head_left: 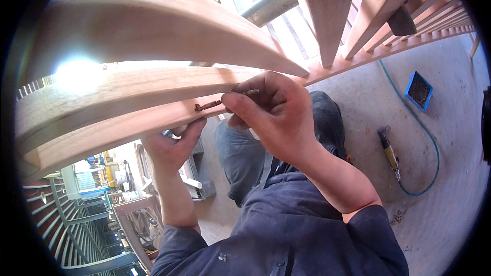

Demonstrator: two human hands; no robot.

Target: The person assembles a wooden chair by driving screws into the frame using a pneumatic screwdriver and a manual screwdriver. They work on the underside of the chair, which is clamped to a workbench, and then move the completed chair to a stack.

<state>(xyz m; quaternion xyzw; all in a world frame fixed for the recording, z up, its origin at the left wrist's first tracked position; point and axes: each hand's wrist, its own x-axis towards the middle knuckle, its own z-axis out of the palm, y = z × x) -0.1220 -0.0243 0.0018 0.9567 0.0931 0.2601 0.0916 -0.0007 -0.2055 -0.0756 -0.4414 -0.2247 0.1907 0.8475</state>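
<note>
My right hand (279,112) pinches a thin brown metal rod (210,105) that looks like a bolt, with a ridged end showing past the fingers. Its other end meets a small dark hole in the face of a pale wooden rail (128,122). Whether the tip is inside the hole, I cannot tell. Beneath that rail my left hand (171,148) is curled, its thumb close to the rail's lower edge, below the hole. A small rounded piece shows partly between its thumb and fingers; the fingertips are hidden. A curved wooden bar (138,84) runs just above the rail.
Wooden slats (381,13) and a broad curved board (153,25) rise close in front. On the concrete floor at right lie a yellow air tool (389,153), its green hose (432,135) and a blue tray (419,91) of dark small pieces. A slatted wooden piece (291,25) stands beyond.
</note>
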